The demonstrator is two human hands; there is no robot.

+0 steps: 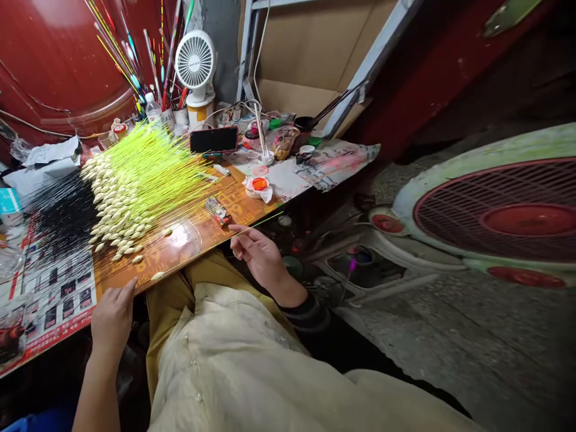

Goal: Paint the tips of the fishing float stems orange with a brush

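A pale-bodied fishing float (158, 276) lies across the table's front edge, with its thin yellow-green tip reaching past my right hand (258, 255). The thumb and finger of that hand pinch the tip. My left hand (112, 315) is closed at the float's other end, fingertips by the table edge; the thin stem between them is hardly visible. Behind, a thick pile of similar floats (121, 210) covers the table, pale bodies together, yellow-green tips to the right and black stems to the left. Two loose floats lie nearer to me.
On the wooden board (198, 234) sit a small metal-and-red object (218, 213) and an orange paint cup (260, 185). Further back are a phone (214, 140), a white desk fan (195, 63) and brushes (261, 132). A large floor fan (504, 210) stands at right.
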